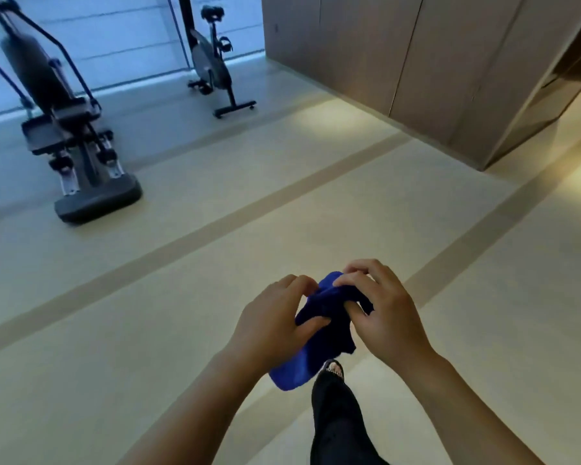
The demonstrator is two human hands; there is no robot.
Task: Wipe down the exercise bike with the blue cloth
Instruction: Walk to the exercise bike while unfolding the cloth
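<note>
Head view, blue cloth pinched in left grip, right grip

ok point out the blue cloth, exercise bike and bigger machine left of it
blue cloth [322, 344], head view, bunched middle
exercise bike [206, 62], head view, grey housing
bigger machine [37, 70], head view, dark upright body

Black trouser leg, open-toed sandal
</note>
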